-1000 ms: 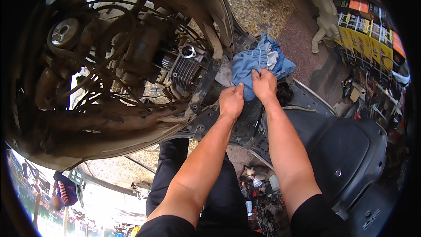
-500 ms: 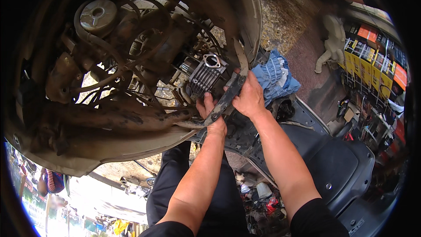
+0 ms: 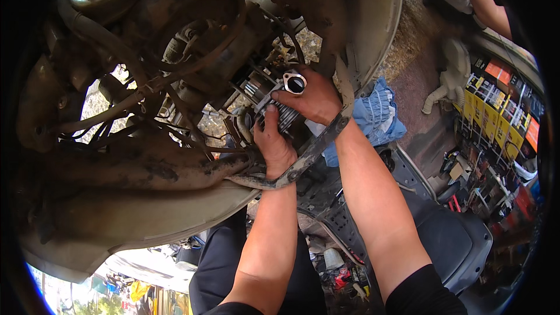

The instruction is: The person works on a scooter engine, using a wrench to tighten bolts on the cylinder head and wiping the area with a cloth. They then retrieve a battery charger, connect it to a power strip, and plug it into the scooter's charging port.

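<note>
A finned metal cylinder head (image 3: 286,119) with an oval port flange sits on the studs of the engine, in the middle of the scooter's opened underside. My right hand (image 3: 315,98) reaches over a curved frame tube (image 3: 310,156) and is wrapped round the cylinder head's right side, its thumb near the port. From below, my left hand (image 3: 273,143) passes under that tube and presses thumb and fingers on the fins. Some of the fingers of both hands are hidden behind the metal. Bare studs (image 3: 254,88) show just left of the cylinder head.
Dirty body panels (image 3: 146,213) and hoses (image 3: 149,84) surround the engine. A blue cloth (image 3: 379,111) lies to the right, above a dark footboard and seat (image 3: 446,233). Yellow boxes (image 3: 487,108) are stacked far right. Another person's arm (image 3: 484,0) shows at upper right.
Both hands have moved from around the frame tube onto the cylinder head, the right one now beside the port. The view has shifted closer to the engine.
</note>
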`<control>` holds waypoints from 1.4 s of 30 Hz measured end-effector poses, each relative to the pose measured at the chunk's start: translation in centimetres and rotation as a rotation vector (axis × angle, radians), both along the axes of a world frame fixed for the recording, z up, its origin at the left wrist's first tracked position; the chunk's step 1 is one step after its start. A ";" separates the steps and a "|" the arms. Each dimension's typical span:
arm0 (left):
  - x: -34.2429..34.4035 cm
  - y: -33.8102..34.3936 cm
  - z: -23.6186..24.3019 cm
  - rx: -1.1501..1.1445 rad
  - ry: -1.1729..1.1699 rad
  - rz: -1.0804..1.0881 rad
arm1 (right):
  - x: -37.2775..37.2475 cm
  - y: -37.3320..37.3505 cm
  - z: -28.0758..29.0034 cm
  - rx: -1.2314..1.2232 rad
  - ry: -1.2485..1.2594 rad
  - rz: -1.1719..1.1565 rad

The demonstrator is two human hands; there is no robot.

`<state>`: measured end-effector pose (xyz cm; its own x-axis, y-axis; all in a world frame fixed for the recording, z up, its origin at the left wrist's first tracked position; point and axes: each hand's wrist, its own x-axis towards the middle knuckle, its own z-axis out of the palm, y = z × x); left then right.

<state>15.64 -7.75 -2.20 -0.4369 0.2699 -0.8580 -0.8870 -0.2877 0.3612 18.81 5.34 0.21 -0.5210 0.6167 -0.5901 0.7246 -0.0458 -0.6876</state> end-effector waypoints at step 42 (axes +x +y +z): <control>-0.5 -0.1 -0.8 -0.274 0.220 -0.198 | 0.0 -2.0 -0.3 0.066 -0.018 -0.192</control>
<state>15.11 -7.88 -3.01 -0.5809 0.1419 -0.8015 -0.8084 0.0145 0.5884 18.79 3.35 -0.05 -0.3797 0.7413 -0.5534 0.7188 -0.1401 -0.6809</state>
